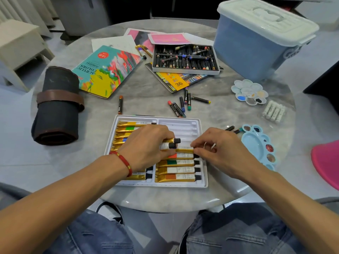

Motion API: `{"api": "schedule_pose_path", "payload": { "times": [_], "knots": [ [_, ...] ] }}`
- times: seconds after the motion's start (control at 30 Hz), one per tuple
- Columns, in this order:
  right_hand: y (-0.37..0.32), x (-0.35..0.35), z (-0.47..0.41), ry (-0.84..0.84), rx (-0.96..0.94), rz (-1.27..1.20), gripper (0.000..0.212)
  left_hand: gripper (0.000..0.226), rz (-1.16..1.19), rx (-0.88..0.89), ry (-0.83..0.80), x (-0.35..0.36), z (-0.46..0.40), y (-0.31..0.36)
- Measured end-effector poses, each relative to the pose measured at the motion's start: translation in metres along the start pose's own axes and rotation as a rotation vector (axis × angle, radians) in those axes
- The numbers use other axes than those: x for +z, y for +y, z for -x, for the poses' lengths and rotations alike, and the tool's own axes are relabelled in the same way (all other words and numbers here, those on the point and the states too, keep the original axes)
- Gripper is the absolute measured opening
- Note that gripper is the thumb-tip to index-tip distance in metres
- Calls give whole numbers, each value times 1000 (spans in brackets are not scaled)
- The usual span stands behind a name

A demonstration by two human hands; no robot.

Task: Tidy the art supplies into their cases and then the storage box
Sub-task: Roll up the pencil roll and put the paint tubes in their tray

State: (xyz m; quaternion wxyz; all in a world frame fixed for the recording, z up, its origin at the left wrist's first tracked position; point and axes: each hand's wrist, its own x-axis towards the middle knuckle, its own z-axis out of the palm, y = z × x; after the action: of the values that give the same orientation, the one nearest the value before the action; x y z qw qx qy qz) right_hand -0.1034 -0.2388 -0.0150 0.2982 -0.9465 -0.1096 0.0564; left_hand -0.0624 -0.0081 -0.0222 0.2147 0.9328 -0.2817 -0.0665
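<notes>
round grey worktop, paints going back in their tray

round grey worktop [146, 92] carries a white paint tray [201, 182] at its near edge, most slots already filled with gold tubes. the left hand [146, 149] has its fingers curled round two spare paint tubes [171, 143], kept ready above the tray. the right hand [220, 153] pinches another tube [184, 149] by its cap end, likely to seat it in the next slot. empty slots lie at the tray's far right. loose crayons [180, 105] lie just beyond, near the crayon box [185, 59]. the lidded storage box [256, 43] stands far right, well apart.
</notes>
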Motion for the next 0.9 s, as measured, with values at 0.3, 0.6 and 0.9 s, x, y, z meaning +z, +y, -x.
{"api": "schedule_pose_path", "payload": {
  "times": [0.3,0.6,0.9],
  "knots": [
    [-9,3,-3,19,-94,158,10,14,-19,-58,-28,-1,-1,5],
    [-17,-7,-1,128,-52,16,14,20,160,-99,20,-15,-1,17],
    [-26,-3,-6,171,-68,-486,11,13,385,22,-319,-32,-5,18]
  ]
}}
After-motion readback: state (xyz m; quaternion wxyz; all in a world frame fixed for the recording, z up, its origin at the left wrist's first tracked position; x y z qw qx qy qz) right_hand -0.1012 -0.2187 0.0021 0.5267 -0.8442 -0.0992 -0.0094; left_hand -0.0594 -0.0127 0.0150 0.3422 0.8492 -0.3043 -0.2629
